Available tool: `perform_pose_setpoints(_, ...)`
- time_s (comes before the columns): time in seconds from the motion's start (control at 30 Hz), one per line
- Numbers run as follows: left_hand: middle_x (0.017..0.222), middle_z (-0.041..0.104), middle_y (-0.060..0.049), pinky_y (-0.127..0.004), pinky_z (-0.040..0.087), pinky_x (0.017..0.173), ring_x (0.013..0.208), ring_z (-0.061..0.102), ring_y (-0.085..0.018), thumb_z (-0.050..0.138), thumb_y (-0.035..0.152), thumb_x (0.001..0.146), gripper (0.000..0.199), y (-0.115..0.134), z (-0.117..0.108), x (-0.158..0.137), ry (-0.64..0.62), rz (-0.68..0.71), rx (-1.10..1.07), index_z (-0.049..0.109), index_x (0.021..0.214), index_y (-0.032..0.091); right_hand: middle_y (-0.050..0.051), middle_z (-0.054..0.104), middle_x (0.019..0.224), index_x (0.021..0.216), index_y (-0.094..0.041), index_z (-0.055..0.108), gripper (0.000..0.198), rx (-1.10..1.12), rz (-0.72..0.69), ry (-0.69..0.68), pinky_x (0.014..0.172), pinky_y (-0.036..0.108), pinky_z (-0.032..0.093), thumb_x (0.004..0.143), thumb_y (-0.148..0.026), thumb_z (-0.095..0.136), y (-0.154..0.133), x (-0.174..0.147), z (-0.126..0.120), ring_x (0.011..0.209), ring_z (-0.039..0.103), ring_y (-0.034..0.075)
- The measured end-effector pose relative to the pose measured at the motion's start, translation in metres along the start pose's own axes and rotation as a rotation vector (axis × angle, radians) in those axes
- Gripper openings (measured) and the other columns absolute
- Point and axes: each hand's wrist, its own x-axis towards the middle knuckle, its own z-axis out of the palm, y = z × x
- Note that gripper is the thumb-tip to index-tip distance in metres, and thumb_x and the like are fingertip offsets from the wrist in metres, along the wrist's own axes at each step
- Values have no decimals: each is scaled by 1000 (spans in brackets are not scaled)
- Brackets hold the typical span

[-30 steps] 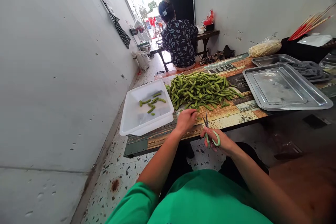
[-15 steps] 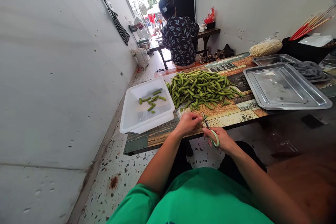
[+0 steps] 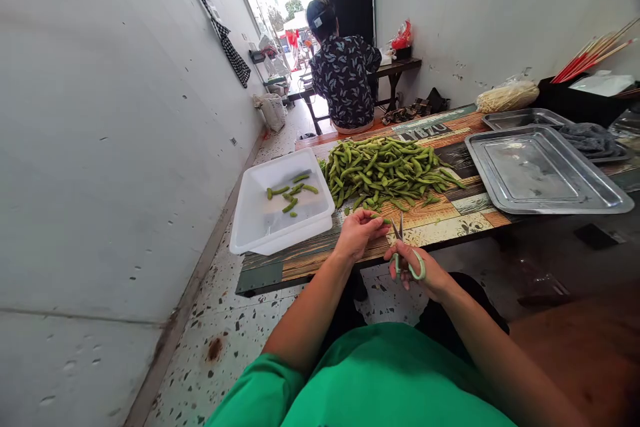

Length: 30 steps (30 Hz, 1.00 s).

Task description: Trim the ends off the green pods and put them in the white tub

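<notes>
A white wall runs along our left, and a strip of speckled floor parts it from the wood-patterned surface, whose near edge slants up to the right in front of us. On the right of that surface lies a wide metal tray, its near rim close along the near edge; we cannot tell whether it overhangs. At the left end sits a white tub, its outer side reaching past the surface's left edge as we see it, its bottom showing broadly around a small cluster of pods. Between tub and tray spreads the heap of green pods, right up by the tub's rim and thinning toward the tray, with some wooden pattern showing before the tray's edge. In front of the heap, a band of the surface gives us working room down to the near edge. There our right hand grasps green-handled scissors, blades parted and pointing away from us over the band. Our left hand, over the same band, pinches a single pod, its free end just beside the blades; we cannot tell whether they touch.
</notes>
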Motion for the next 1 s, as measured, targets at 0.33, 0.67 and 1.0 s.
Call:
perform_pose_setpoints(0.33,64,68,-2,-22,53,60,58,65,-11,89,21,59,39,-12,5,-5,78,-24,-18,54,72,12,-1,58,51,81,-16,59,70,-43,-41,33,34,20,34,69,-84,57,7,7,-1,39,44,8)
perform_pose_setpoints(0.67,86,72,-6,-30,54,77,78,67,-16,66,25,83,10,21,-1,-25,374,658,681,67,87,16,-2,55,49,79,-17,59,67,-21,-24,47,34,21,31,66,-83,61,7,7,-2,37,39,7)
perform_pose_setpoints(1.0,121,67,-12,-35,47,104,117,60,-21,42,4,89,43,47,6,-2,229,793,1644,64,122,17,0,60,57,87,-16,57,78,11,8,7,38,22,36,62,-90,56,7,7,-2,45,43,9)
